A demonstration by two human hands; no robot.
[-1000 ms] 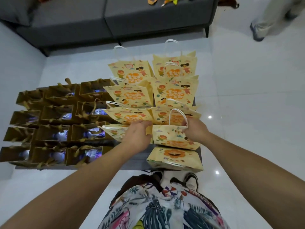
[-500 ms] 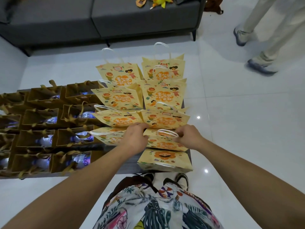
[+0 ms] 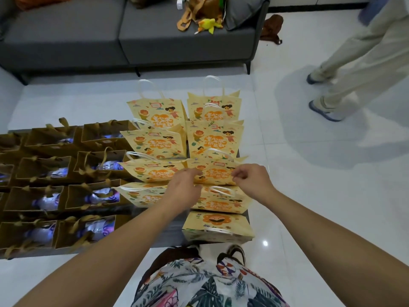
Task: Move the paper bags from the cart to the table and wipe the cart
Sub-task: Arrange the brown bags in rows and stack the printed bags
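Several yellow printed paper bags (image 3: 155,116) stand in two columns on the right part of a dark low table (image 3: 155,231). Both my hands are at the right column's third bag (image 3: 218,172). My left hand (image 3: 182,188) pinches that bag's left side, and my right hand (image 3: 254,180) pinches its right side with curled fingers. Just in front of it, a bag with white handles (image 3: 221,201) leans flat. The nearest yellow bag (image 3: 218,227) lies at the table's front right corner. No cart is in view.
Several open brown gift bags (image 3: 57,173) with ribbon handles fill the table's left part. A grey sofa (image 3: 132,34) with a yellow toy stands behind. A person in beige trousers (image 3: 354,63) walks on the white tiled floor at the upper right.
Both hands let go of the white-handled bag, which now leans flat, and moved one row farther to the bag behind it. The other person has walked further into view.
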